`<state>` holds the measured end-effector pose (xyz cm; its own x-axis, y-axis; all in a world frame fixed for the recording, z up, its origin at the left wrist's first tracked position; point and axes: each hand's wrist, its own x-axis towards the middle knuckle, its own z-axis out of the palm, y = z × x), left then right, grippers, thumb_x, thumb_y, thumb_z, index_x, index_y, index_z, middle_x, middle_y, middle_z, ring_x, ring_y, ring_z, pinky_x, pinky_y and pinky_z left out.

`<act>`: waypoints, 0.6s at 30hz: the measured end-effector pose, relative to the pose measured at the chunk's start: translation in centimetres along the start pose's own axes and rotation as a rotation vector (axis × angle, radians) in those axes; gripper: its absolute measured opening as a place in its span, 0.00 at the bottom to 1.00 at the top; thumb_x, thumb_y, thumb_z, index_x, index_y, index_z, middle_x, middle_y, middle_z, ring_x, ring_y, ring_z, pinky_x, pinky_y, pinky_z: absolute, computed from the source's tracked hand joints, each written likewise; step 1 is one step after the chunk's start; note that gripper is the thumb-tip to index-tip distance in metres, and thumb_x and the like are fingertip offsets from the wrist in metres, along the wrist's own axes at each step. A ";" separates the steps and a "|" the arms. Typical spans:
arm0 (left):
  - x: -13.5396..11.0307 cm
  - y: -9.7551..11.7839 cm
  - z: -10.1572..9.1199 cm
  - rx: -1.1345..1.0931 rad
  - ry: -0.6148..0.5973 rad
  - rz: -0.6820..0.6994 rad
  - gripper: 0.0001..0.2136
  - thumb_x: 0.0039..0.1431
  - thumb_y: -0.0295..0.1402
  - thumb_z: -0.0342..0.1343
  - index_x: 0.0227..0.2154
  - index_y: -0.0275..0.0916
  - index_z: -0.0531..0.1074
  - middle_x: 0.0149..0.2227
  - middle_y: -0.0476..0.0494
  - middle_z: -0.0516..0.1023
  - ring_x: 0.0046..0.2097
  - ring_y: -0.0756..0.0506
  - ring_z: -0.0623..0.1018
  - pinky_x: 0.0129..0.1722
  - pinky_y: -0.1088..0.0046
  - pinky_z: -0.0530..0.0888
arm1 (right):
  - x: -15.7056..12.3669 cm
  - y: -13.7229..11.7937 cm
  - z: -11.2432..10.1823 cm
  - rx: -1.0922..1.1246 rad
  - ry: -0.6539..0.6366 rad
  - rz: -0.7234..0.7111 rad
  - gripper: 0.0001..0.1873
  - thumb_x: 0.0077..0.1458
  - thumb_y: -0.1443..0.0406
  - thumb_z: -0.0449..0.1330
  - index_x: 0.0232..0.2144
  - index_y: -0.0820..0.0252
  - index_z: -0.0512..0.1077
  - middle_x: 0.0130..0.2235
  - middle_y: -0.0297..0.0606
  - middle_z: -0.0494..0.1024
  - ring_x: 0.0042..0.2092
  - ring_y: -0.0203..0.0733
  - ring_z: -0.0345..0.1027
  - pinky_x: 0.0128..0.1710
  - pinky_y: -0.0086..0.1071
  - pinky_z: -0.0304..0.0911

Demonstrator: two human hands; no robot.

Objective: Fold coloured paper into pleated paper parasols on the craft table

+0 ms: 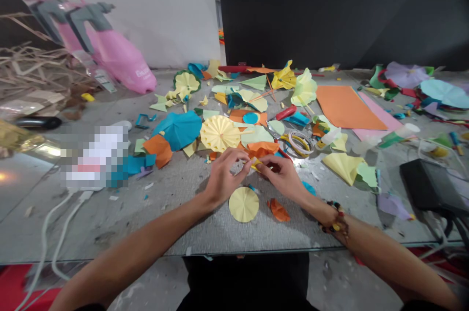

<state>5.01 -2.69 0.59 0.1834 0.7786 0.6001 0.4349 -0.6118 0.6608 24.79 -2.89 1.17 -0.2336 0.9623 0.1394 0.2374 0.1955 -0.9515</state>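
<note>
Grey speckled worktable (110, 218) spans the frame and carries scattered coloured paper. Upper left stands a pink scooter-shaped figure (117, 56). Upper right lies an orange card sheet (348, 108). At centre, a yellow pleated paper fan (220, 133) sits beside a teal paper fan (178, 130). Lower centre, a flat yellow paper disc (244, 204) lies just below the hands, near a crumpled orange paper scrap (278, 210).

The left hand (225, 176) and right hand (280, 176) are closed to a pinch, meeting at a small folded yellow paper piece (256, 164) at centre. A beaded bracelet (335, 218) circles the right wrist.

Handling: the piece should be very light, soft and easily creased. Grip it lightly at the folded edge, using fingertips only.
</note>
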 end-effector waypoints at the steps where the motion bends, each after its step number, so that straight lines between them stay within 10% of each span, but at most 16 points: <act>1: 0.1 -0.2 -0.2 0.054 -0.016 0.067 0.02 0.68 0.32 0.59 0.40 0.41 0.75 0.41 0.45 0.80 0.45 0.46 0.80 0.48 0.69 0.77 | 0.0 -0.1 0.0 -0.013 0.009 -0.003 0.13 0.62 0.55 0.63 0.37 0.57 0.80 0.31 0.35 0.79 0.31 0.37 0.69 0.29 0.29 0.63; 9: 0.2 -0.4 -1.4 0.390 -0.136 0.388 0.09 0.70 0.29 0.56 0.50 0.42 0.77 0.43 0.43 0.82 0.45 0.44 0.80 0.49 0.64 0.76 | 0.0 0.0 0.0 -0.026 0.016 0.001 0.15 0.61 0.52 0.63 0.35 0.58 0.80 0.31 0.36 0.80 0.31 0.37 0.69 0.27 0.29 0.63; 18: 0.5 0.2 -2.3 0.463 -0.238 0.433 0.11 0.70 0.27 0.55 0.51 0.42 0.77 0.45 0.40 0.82 0.47 0.41 0.80 0.48 0.61 0.76 | -0.4 -0.3 -0.1 -0.134 0.044 -0.109 0.12 0.64 0.55 0.62 0.37 0.56 0.79 0.35 0.37 0.80 0.35 0.40 0.72 0.32 0.31 0.67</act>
<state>3.19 -2.74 2.09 0.5927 0.5185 0.6163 0.6013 -0.7940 0.0897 24.94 -3.31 1.45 -0.2237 0.9409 0.2542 0.3369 0.3194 -0.8857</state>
